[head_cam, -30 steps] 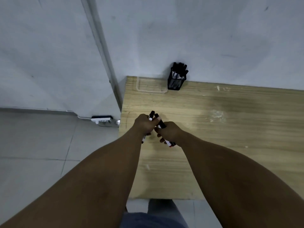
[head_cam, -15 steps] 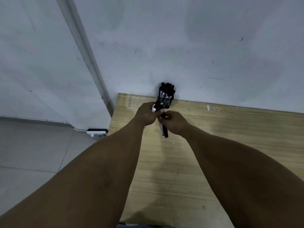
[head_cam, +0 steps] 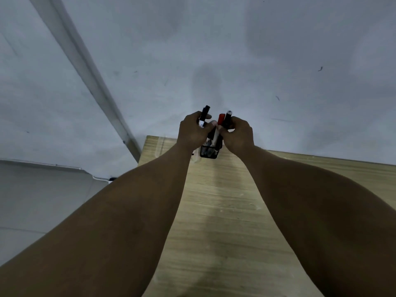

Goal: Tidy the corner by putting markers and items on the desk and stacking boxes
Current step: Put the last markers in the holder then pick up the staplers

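**Both hands gripping markers over holder, frame centre**

Left hand [head_cam: 194, 133] grips a black-capped white marker [head_cam: 203, 116], cap up. Right hand [head_cam: 237, 136] pinches a red-capped marker [head_cam: 218, 127] and a dark-capped marker [head_cam: 226, 120]. Directly below, the black wire-mesh pen holder [head_cam: 209, 152] stands on the light wooden desk [head_cam: 225, 211], at its far edge against the grey wall [head_cam: 214, 50].

marker [head_cam: 202, 122] label blurred, no text readable anywhere

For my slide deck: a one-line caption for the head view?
Both hands, left and right, hold markers above the black mesh holder on the wooden desk.
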